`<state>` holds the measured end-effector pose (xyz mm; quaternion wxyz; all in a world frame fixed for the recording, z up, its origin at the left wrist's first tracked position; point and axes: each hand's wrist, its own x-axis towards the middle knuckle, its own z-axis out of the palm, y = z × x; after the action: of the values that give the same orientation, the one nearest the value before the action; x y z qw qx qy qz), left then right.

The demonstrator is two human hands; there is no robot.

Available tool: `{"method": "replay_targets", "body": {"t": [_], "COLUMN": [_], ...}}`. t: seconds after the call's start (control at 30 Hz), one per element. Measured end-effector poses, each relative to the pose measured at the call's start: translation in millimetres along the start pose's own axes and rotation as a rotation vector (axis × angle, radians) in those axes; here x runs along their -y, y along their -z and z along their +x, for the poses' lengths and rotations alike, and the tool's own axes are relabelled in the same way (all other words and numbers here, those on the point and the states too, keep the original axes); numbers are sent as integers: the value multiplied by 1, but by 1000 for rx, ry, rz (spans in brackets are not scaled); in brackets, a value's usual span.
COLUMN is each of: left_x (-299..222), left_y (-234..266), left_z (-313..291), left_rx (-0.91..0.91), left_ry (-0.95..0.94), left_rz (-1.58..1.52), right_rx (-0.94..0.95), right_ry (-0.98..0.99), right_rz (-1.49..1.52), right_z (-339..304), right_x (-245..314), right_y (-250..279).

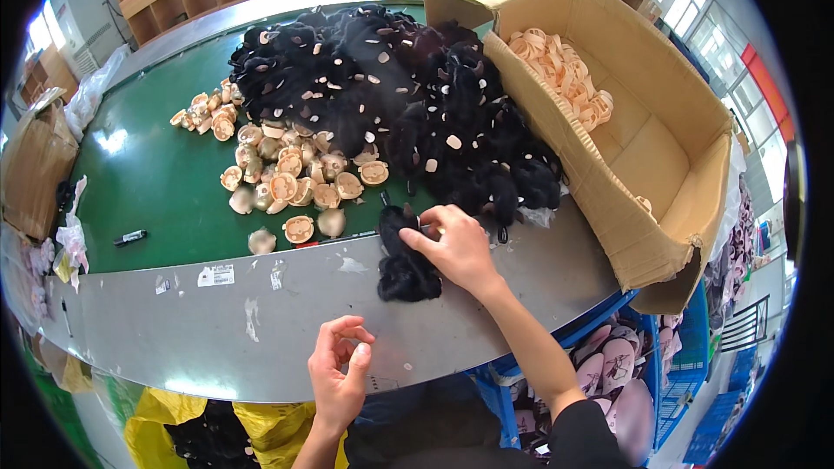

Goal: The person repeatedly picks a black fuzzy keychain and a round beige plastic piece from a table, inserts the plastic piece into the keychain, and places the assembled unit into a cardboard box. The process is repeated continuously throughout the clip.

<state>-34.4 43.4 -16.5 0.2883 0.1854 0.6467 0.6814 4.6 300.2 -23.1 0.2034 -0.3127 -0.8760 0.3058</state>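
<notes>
A small black plush piece lies on the grey metal edge of the table in front of me. My right hand reaches over its right side, thumb and fingers on its upper part. Nearer to me, my left hand hovers by the table's front edge, its fingers loosely bent and the thumb apart, with nothing visible in it. Beyond the plush, a heap of similar black plush pieces covers the far side. Left of the heap lie several beige moulded plastic face pieces.
A large open cardboard box with peach-coloured bands stands at the right. A black marker lies on the green tabletop. Below the edge are a yellow bag and a blue crate near pink printed pieces.
</notes>
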Motion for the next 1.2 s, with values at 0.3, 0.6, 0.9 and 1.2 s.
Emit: {"method": "replay_targets", "body": {"t": [0.3,0.6,0.9,1.2], "left_x": [-17,1,-7,4], "left_y": [-8,4,9,19], "left_z": [7,-6,-36,-50], "left_rx": [-164,-159,118,295], "left_ry": [-219,17,-393,212], "left_rz": [56,-99,263,-427], "right_rx": [383,434,215,293], "right_ry": [135,-220,-81,413], "right_rz": [569,1019,853,637], "right_z": [-61,-132,-144,-156], "right_x": [57,63,67,77], "right_y": [15,14,7,13]}}
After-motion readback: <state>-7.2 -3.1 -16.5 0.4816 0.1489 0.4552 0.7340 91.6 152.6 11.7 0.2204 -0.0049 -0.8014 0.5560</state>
